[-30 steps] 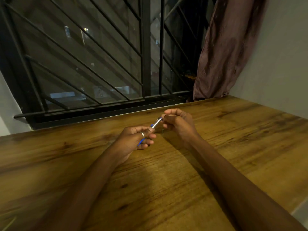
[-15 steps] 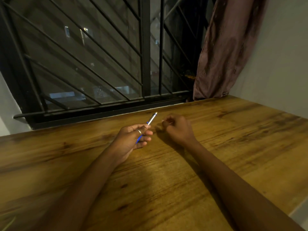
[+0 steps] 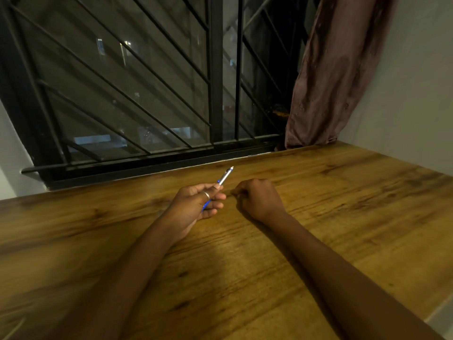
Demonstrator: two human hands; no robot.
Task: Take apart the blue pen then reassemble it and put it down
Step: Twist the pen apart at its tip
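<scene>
My left hand [image 3: 193, 204] rests on the wooden table [image 3: 245, 278] and grips the blue pen [image 3: 225, 177]. The pen's silver end points up and away toward the window, and a bit of its blue barrel shows between the fingers. There is a ring on one finger of that hand. My right hand [image 3: 259, 200] lies just right of the pen, knuckles up, with its fingers curled shut against the tabletop. It does not touch the pen. Whether its fingers pinch a small part is hidden.
A black barred window [image 3: 213, 94] runs along the table's far edge. A mauve curtain [image 3: 335, 77] hangs at the back right beside a white wall [image 3: 416, 94]. The table's right edge [image 3: 438, 312] is near my right forearm.
My right hand came off the pen's silver end and dropped to the tabletop with its fingers curled. My left hand lowered slightly, keeping hold of the pen.
</scene>
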